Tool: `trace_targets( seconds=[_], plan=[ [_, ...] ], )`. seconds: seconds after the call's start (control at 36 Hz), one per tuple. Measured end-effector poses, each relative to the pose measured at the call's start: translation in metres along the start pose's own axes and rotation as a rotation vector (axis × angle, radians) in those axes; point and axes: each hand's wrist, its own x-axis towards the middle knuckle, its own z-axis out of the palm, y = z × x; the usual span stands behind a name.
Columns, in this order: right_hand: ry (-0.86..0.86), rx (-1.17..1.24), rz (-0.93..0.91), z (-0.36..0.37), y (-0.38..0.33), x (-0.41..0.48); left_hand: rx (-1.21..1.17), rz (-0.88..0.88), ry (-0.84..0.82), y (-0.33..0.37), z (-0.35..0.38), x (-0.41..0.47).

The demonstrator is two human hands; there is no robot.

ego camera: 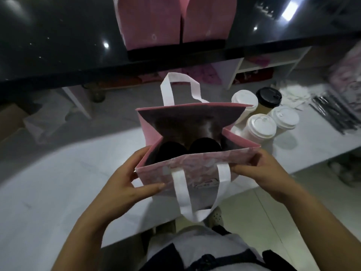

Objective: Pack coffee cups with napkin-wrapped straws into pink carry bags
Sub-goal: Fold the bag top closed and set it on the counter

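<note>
The pink carry bag (195, 173) is standing at the centre of the view, near the front edge of the white table (58, 182), with its mouth spread wide. Its outside is showing a pale marbled pink print, and its lining is looking dark grey. One white strap handle (180, 89) is rising in a loop from the far panel at 12 o'clock, while the near handle (187, 196) is hanging down over the front panel towards 6 o'clock. Two black cup lids (172, 151) are sitting side by side deep inside the bag; the cups under them are lying in shadow.

The left hand (125, 182) is gripping the bag's near corner at 9 o'clock, fingers against the side panel and thumb lying along the front. The right hand (259, 171) is pinching the top edge of the front panel at 3 o'clock, fingers and thumb clamped on the fabric.

Four lidded cups (261, 127) are clustering just beside the bag at 2 o'clock, three with white lids and one with a black lid (269, 96). Dark thin straws (336, 112) are lying farther out at 2 o'clock. More pink bags (156, 22) are resting on the black counter (58, 36) at 12 o'clock.
</note>
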Motion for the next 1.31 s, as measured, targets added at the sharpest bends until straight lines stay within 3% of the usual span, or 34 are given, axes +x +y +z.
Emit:
trace_targets(
  seconds=[0.28,0.39,0.64,0.92,1.19,1.31],
  plan=[
    [0.187,-0.008,-0.017,0.005,0.001,-0.027,0.159,0.128,-0.030,-0.007,-0.024,0.007],
    [0.148,-0.037,-0.122,-0.003,-0.005,-0.024,0.133,0.186,-0.022,-0.002,-0.032,0.016],
    [0.057,-0.035,-0.161,-0.022,-0.003,0.010,0.020,0.088,-0.066,0.009,-0.039,0.045],
    [0.048,0.071,-0.160,-0.034,0.002,0.034,-0.110,0.067,0.181,0.012,-0.024,0.047],
    [0.235,0.216,-0.159,-0.038,0.004,0.056,-0.285,0.042,0.510,0.025,0.011,0.062],
    [0.166,0.236,-0.093,-0.045,0.003,0.061,-0.320,-0.016,0.596,0.026,0.021,0.067]
  ],
)
